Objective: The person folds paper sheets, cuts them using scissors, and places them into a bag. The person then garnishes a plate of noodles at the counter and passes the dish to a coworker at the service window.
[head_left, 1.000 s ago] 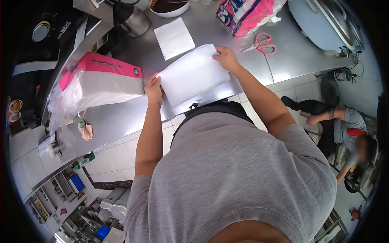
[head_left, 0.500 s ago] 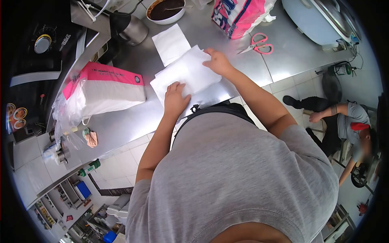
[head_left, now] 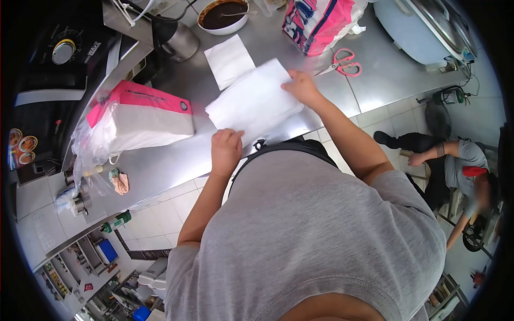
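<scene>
A stack of white paper napkins [head_left: 257,99] is held over the steel counter, close to my waist. My right hand [head_left: 304,88] pinches its right edge between thumb and fingers. At the near left corner, my left hand [head_left: 227,150] has its fingers curled onto the edge of the stack; the fingertips are partly hidden. Another white napkin [head_left: 229,61] lies flat just beyond, partly under the stack. To the left stands an opened pink-and-white pack of napkins [head_left: 152,120] in clear plastic. Pink-handled scissors [head_left: 345,63] lie right of my right hand.
At the back are a white bowl of dark sauce [head_left: 223,18] with a spoon, a metal jug [head_left: 179,40] and a pink-and-white package [head_left: 324,24]. A large lidded cooker [head_left: 423,27] stands at the right. A microwave [head_left: 59,64] is at left. A person [head_left: 466,166] sits at right.
My left hand has slid from the top of the stack to its near left edge, fingers now curled. My right hand and the stack have shifted slightly right.
</scene>
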`<state>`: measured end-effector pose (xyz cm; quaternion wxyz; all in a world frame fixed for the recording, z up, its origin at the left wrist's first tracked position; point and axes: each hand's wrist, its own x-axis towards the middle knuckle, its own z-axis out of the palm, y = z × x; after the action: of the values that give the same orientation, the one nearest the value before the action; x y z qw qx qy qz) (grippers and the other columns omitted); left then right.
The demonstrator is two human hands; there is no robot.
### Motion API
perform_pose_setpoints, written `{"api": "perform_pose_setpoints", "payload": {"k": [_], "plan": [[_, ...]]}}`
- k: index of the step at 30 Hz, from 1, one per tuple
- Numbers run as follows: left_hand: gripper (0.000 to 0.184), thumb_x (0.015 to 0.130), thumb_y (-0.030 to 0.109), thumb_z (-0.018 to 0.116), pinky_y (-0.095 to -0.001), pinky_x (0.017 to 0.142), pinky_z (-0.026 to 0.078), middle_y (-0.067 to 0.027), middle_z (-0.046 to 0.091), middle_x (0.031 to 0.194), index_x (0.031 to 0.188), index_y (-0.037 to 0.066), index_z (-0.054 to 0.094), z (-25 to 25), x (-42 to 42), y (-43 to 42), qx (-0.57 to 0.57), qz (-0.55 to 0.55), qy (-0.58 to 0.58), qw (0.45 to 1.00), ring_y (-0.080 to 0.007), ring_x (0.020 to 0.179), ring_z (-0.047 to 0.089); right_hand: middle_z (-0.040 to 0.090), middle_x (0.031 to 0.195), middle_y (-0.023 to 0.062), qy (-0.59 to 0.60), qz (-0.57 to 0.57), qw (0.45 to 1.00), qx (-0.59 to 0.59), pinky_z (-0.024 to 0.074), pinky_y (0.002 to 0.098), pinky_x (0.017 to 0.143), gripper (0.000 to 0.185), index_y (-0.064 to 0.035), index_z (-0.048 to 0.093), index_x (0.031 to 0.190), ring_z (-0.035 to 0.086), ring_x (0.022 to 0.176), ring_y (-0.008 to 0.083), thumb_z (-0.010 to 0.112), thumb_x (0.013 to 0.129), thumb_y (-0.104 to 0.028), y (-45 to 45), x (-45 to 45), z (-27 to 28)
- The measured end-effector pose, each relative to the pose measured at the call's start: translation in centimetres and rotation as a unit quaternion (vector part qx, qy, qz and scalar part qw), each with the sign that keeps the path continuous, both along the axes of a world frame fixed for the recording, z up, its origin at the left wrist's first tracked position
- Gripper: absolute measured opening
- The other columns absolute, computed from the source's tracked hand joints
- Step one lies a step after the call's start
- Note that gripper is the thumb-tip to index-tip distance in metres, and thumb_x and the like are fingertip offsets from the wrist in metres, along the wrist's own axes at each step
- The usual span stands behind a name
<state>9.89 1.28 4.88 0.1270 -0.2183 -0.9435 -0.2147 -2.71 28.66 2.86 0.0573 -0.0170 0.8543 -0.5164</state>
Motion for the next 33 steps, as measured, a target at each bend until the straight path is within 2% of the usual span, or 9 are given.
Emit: {"api": "perform_pose_setpoints", "payload": {"k": [5,12,21,24,26,27,30,32,33], "plan": [[0.016,0.076,0.006,0.064,-0.0391,0.079,0.042,-0.0051,0.058,0.084,0.091,0.011,0.068,-4.9,1.2,-1.0,-0.008,-0.004,-0.056,0.998,-0.0259,0.085,0.056,0.066,0.094,0.0172,-0.001,-0.005,0.999,0.033,0.0488,0.0347,0.08,0.037,0.0011,0.059,0.109,0.064,0.089,0.0272,0.068,0.073,-0.005,-0.2,0.3,-4.6],[0.014,0.077,0.009,0.063,-0.0413,0.084,0.04,-0.0055,0.059,0.086,0.091,0.01,0.068,-5.1,1.4,-1.0,-0.005,0.015,-0.046,0.999,-0.0262,0.088,0.056,0.065,0.097,0.0164,-0.002,-0.048,0.999,-0.005,0.0488,0.0342,0.079,0.045,-0.002,0.055,0.117,0.063,0.091,0.0259,0.069,0.074,-0.006,-0.4,0.1,-5.4],[0.012,0.077,0.011,0.064,-0.0425,0.088,0.037,-0.0052,0.06,0.087,0.088,0.011,0.067,-5.0,1.9,-1.2,-0.03,0.024,-0.07,0.997,-0.0255,0.089,0.056,0.062,0.086,0.0124,0.044,-0.029,0.999,0.016,0.0496,0.0338,0.075,0.046,-0.0043,0.055,0.116,0.062,0.081,0.0252,0.071,0.073,-0.007,-0.3,0.8,-5.1],[0.012,0.079,0.013,0.063,-0.0433,0.088,0.036,-0.0053,0.06,0.088,0.09,0.011,0.067,-4.7,2.0,-1.1,-0.026,0.033,-0.077,0.996,-0.0254,0.09,0.056,0.061,0.094,0.0136,0.005,-0.012,1.0,0.023,0.0483,0.0365,0.08,0.046,-0.0036,0.055,0.115,0.06,0.089,0.0285,0.069,0.072,-0.005,-0.3,0.9,-4.2],[0.013,0.081,0.014,0.062,-0.0431,0.089,0.036,-0.0063,0.06,0.091,0.092,0.01,0.066,-3.4,2.0,-0.8,-0.015,0.038,-0.076,0.996,-0.0262,0.092,0.055,0.06,0.101,0.014,0.14,-0.046,0.98,0.135,0.0461,0.0395,0.084,0.044,-0.0037,0.056,0.114,0.058,0.096,0.0308,0.067,0.072,-0.004,-1.0,1.7,-2.5],[0.017,0.081,0.016,0.062,-0.0441,0.091,0.035,-0.0077,0.059,0.097,0.097,0.01,0.065,-2.7,1.6,-0.6,-0.005,0.057,-0.072,0.996,-0.0271,0.097,0.054,0.059,0.105,0.0143,0.208,-0.062,0.958,0.189,0.045,0.041,0.087,0.043,-0.0037,0.056,0.114,0.057,0.099,0.0319,0.065,0.072,-0.003,-1.6,2.0,-1.6],[0.034,0.083,0.022,0.063,-0.0482,0.099,0.03,-0.0121,0.054,0.117,0.113,0.007,0.059,-2.2,0.0,0.4,0.003,0.097,-0.051,0.994,-0.0302,0.113,0.046,0.058,0.115,0.0153,0.394,0.076,0.904,0.148,0.0393,0.0435,0.097,0.036,-0.0036,0.056,0.115,0.052,0.112,0.0324,0.058,0.079,-0.007,-5.4,2.7,-0.6],[0.049,0.083,0.028,0.063,-0.0526,0.106,0.024,-0.0151,0.046,0.133,0.126,0.006,0.051,-3.8,-2.5,1.3,-0.03,0.107,-0.028,0.993,-0.0327,0.127,0.038,0.046,0.135,0.0163,0.325,0.217,0.914,0.109,0.032,0.0448,0.105,0.044,-0.0065,0.052,0.124,0.041,0.126,0.0338,0.062,0.08,-0.01,-8.5,3.1,-1.3],[0.069,0.085,0.039,0.061,-0.0585,0.111,0.01,-0.0161,0.029,0.148,0.139,0.004,0.037,-5.9,-3.4,1.5,-0.108,0.119,-0.061,0.985,-0.0331,0.14,0.019,0.041,0.139,0.0166,0.28,0.235,0.921,0.137,0.028,0.0465,0.108,0.05,-0.0069,0.049,0.128,0.036,0.13,0.0341,0.063,0.082,-0.02,-9.1,3.4,-2.4]]}}
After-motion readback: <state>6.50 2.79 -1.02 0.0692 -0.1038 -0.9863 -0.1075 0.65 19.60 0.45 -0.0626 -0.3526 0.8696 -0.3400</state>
